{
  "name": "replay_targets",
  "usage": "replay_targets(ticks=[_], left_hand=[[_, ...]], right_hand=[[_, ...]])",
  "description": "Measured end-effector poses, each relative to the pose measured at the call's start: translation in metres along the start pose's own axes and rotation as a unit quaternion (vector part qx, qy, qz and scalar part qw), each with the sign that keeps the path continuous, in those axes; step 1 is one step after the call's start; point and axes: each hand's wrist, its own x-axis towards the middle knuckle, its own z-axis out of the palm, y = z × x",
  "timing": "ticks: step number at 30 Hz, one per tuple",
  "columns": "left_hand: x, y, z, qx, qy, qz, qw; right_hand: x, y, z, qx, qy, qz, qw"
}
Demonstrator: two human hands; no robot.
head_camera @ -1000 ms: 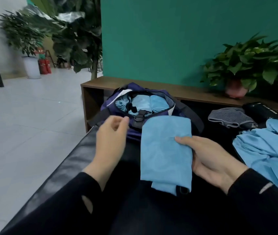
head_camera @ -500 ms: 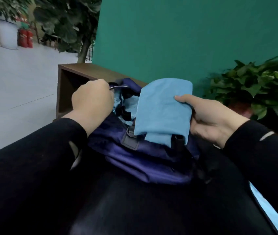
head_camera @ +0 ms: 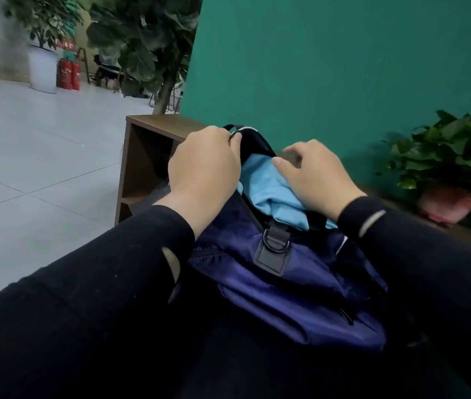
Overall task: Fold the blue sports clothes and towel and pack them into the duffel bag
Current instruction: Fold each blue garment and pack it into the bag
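Note:
A navy blue duffel bag [head_camera: 286, 283] lies on a black padded surface [head_camera: 228, 370] in front of me. My left hand [head_camera: 204, 165] grips the black rim of the bag's opening at its far left and holds it up. A folded light blue cloth [head_camera: 265, 188] sits in the opening, partly sticking out above a black buckle strap. My right hand [head_camera: 317, 180] rests on top of the cloth with its palm down and fingers loosely bent, pressing it into the bag. The bag's inside is hidden by the cloth and my hands.
A low brown wooden shelf [head_camera: 148, 156] stands just behind the bag against a green wall. A leafy plant in a pink pot [head_camera: 447, 203] is at the right. Tiled floor [head_camera: 41, 168], a tall plant and red fire extinguishers [head_camera: 68, 73] lie to the left.
My right hand has carried the folded blue cloth forward and down into the bag's opening and now lies on top of it. My left hand went to the bag's rim and keeps hold.

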Motion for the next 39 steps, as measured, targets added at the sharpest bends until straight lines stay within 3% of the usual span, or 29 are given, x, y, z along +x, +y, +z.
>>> replay_targets(ticks=[2,5,10,16,19,21,22,25,28,32,34,36,39], left_hand=[[0.001,0.001,-0.001,0.003,0.0,0.003,1.0],[-0.002,0.003,0.0,0.018,0.0,0.01,1.0],[-0.005,0.007,-0.001,0.023,0.038,0.04,0.998],[-0.006,0.008,0.0,0.042,0.045,0.047,0.997],[-0.008,0.007,0.002,0.06,0.014,0.047,0.997],[-0.012,0.011,0.0,0.058,-0.014,0.045,0.997],[-0.015,0.014,0.0,0.053,-0.032,0.042,0.997],[-0.034,0.03,0.005,0.055,-0.067,0.076,0.993],[-0.071,0.061,0.012,0.05,-0.048,0.199,0.977],[-0.163,0.124,0.02,-0.069,-0.08,0.306,0.946],[-0.211,0.154,0.021,-0.1,-0.124,0.312,0.937],[-0.245,0.181,0.018,-0.125,-0.217,0.266,0.931],[-0.276,0.208,0.022,-0.166,-0.324,0.206,0.908]], right_hand=[[-0.017,-0.002,0.0,0.062,-0.082,-0.092,0.99],[-0.032,0.001,0.005,0.032,-0.238,-0.069,0.968],[-0.015,-0.018,0.021,-0.011,-0.297,-0.025,0.954],[0.013,-0.026,0.046,-0.057,-0.307,0.023,0.95],[0.01,-0.025,0.038,0.018,-0.231,0.024,0.972],[-0.01,-0.021,0.026,0.03,-0.104,-0.04,0.993],[-0.027,-0.019,0.017,0.09,-0.02,-0.033,0.995],[-0.101,-0.013,-0.01,0.226,0.164,-0.026,0.96],[-0.179,0.008,-0.023,0.25,0.178,-0.004,0.952],[-0.263,0.044,-0.04,0.256,0.113,0.089,0.956],[-0.291,0.057,-0.055,0.27,0.071,0.133,0.951],[-0.315,0.07,-0.074,0.278,0.056,0.167,0.944],[-0.347,0.094,-0.1,0.261,0.113,0.221,0.933]])
